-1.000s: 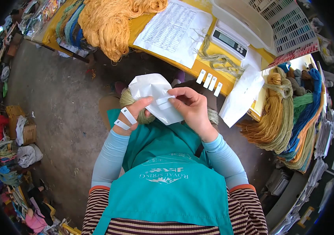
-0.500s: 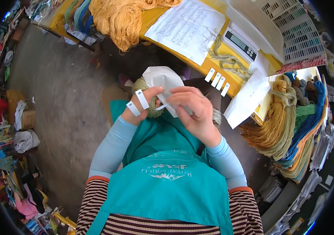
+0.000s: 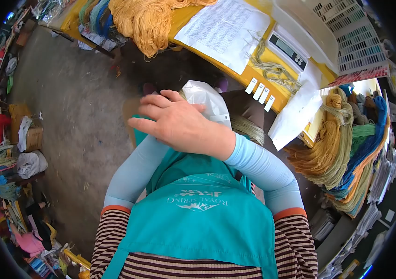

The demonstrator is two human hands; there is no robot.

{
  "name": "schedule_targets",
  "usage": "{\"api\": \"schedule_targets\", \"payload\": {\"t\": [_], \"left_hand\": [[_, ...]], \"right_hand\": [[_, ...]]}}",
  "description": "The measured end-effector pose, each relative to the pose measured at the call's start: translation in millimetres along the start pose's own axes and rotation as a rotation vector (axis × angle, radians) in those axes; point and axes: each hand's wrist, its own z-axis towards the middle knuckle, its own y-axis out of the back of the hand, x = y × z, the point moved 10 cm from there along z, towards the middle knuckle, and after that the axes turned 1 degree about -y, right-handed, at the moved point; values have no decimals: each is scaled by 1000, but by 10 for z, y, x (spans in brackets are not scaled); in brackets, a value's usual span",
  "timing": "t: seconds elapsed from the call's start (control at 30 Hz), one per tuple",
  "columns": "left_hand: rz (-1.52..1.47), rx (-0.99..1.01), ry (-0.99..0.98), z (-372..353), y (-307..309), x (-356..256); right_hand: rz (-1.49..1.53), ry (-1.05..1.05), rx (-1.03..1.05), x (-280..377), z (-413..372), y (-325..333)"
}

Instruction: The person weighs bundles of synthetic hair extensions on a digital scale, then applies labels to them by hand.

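My right hand [image 3: 181, 123] crosses over my left, palm down, fingers stretched out and spread, slightly blurred at the tips. Beneath it, my left hand [image 3: 199, 107] is almost wholly covered; what seems to be its thumb tip rests against the white paper [image 3: 209, 96]. A small white numbered label [image 3: 225, 119] lies on that paper's lower edge. Pale green yarn [image 3: 249, 129] sticks out to the right of the paper, over my lap. The teal apron [image 3: 198, 186] is below my hands.
On the yellow table [image 3: 202, 53] are a printed sheet [image 3: 223, 32], a digital scale [image 3: 288, 49], loose yarn strands [image 3: 277, 74], several small labels [image 3: 260, 91] and orange yarn [image 3: 149, 25]. A white paper [image 3: 295, 116] overhangs its edge. Coloured skeins [image 3: 337, 153] hang at the right.
My right hand has swung left from the paper and now covers my left hand and the labels on its fingers. A label now shows on the paper, and more yarn is visible at right.
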Motion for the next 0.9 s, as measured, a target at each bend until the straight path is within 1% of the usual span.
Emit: {"api": "schedule_targets", "payload": {"t": [0.03,0.1,0.13,0.2,0.23,0.27,0.3,0.37,0.4,0.47,0.5,0.53,0.6,0.73,0.83,0.9], "left_hand": [[-39,-23,30,17,40,34],[-168,-93,114,29,125,65],[-230,-122,138,30,158,51],[-353,-185,176,5,188,-28],[-397,-222,187,2,207,-66],[-425,-249,192,-3,202,-140],[-453,-315,212,-24,180,-195],[-443,-289,208,-3,141,-226],[-430,-269,201,13,117,-242],[-424,-258,197,30,85,-246],[-420,-258,192,32,87,-248],[-418,-263,190,26,102,-245],[-420,-261,179,6,124,-237],[-370,-300,175,-22,175,-196],[-355,-295,164,-4,174,-210],[-374,-326,156,17,204,-213]], "right_hand": [[-5,-5,-1,5,-17,28],[42,-87,-159,-33,-94,277],[180,-182,-242,-129,-211,407],[63,-333,-480,-393,-599,606],[38,-510,-577,-592,-883,657],[47,-663,-584,-758,-1115,657],[252,-718,-569,-902,-1248,580],[658,-824,-556,-1049,-1430,313],[653,-828,-563,-1035,-1486,308],[632,-911,-472,-1040,-1539,225],[570,-878,-496,-1008,-1499,308],[574,-874,-495,-1004,-1484,322],[407,-804,-493,-941,-1433,423],[390,-787,-501,-948,-1421,371],[408,-822,-510,-981,-1410,342],[24,-600,-591,-734,-1252,621]]}}
